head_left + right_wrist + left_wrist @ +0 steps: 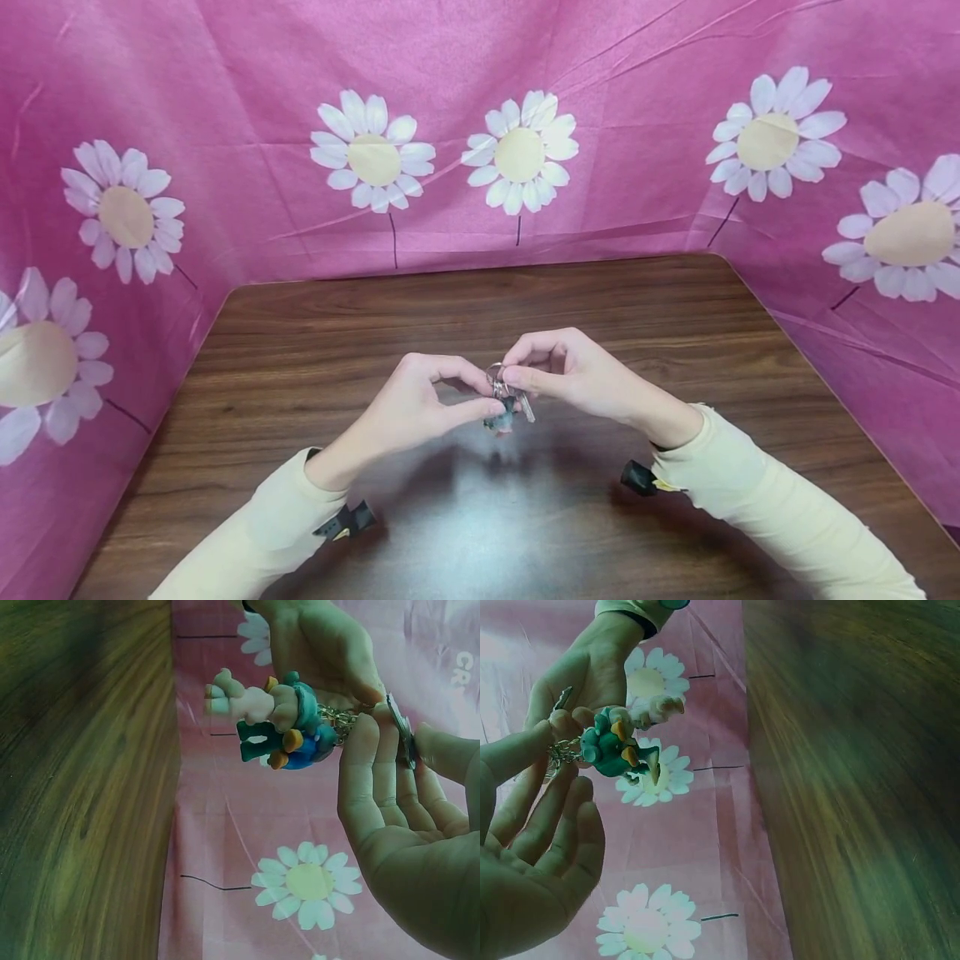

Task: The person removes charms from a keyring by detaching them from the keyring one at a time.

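Note:
Above the middle of the table, both hands hold a key ring (493,372) between them. My left hand (417,402) pinches it from the left with thumb and fingers, near the short metal chains (568,752). On the other side my right hand (581,377) pinches the ring between thumb and forefinger. A silver key (528,408) hangs beside the right fingertips. Small figurine charms (300,739), coloured green, blue, pink and orange, dangle from the chains below the hands. Part of the ring is hidden behind the fingers.
The brown wood-grain table (360,333) lies beneath the hands. A pink cloth (450,50) printed with white daisies stands round its back and sides. Each cream sleeve (757,471) carries a small black device (639,478) at the wrist.

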`<action>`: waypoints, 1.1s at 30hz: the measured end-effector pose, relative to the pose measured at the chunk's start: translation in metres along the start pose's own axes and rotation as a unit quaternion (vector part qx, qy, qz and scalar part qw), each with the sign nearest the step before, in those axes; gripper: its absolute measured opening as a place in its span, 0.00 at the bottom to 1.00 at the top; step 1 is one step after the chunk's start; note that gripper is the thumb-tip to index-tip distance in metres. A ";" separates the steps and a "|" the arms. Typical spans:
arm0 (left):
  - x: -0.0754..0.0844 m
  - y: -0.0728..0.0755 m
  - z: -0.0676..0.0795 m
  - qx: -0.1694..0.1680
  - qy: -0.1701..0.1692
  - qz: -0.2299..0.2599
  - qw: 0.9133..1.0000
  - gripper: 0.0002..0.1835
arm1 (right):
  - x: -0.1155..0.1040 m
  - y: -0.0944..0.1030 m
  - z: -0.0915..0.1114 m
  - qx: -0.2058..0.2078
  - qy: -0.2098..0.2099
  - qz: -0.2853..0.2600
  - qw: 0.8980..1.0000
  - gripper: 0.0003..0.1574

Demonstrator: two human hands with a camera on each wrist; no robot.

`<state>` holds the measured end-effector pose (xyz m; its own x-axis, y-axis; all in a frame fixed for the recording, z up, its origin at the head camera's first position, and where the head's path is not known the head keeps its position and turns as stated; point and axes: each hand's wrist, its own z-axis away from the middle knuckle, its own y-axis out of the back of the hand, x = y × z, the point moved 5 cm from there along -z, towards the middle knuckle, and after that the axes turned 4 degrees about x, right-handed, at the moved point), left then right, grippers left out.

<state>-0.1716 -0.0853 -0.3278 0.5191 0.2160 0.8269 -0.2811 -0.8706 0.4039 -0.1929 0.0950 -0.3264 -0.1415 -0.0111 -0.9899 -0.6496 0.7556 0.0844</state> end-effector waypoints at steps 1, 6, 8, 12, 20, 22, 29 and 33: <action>0.000 0.000 0.000 -0.003 -0.006 0.006 1.000 0.06 | 0.000 0.000 0.000 -0.001 0.000 0.000 1.000 0.07; 0.002 0.001 0.000 -0.016 -0.038 0.023 0.999 0.03 | -0.001 0.002 0.000 0.001 0.008 0.012 1.000 0.06; 0.003 0.003 0.000 -0.019 -0.043 0.028 0.998 0.03 | -0.002 0.003 0.000 0.004 0.008 0.022 1.000 0.06; 0.002 0.005 -0.001 -0.023 -0.037 0.038 0.998 0.04 | -0.002 0.005 0.000 0.006 0.000 0.036 0.999 0.06; -0.002 0.007 -0.001 -0.013 -0.009 0.020 1.000 0.02 | -0.001 0.006 -0.001 0.004 -0.005 0.042 0.999 0.06; -0.002 0.007 0.000 -0.008 -0.017 0.016 1.000 0.03 | 0.000 0.006 -0.001 0.002 -0.007 0.035 0.999 0.06; 0.003 0.006 -0.001 0.013 -0.069 0.010 0.997 0.03 | 0.001 0.002 -0.001 -0.005 -0.013 0.012 1.000 0.07; 0.003 0.007 0.000 0.027 -0.067 0.008 0.997 0.04 | 0.002 0.000 -0.002 -0.008 -0.020 0.016 1.000 0.07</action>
<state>-0.1721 -0.0903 -0.3220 0.6194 0.1433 0.7719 -0.2490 -0.8966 0.3663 -0.1944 0.0941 -0.3283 -0.1329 0.0395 -0.9903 -0.6570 0.7446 0.1179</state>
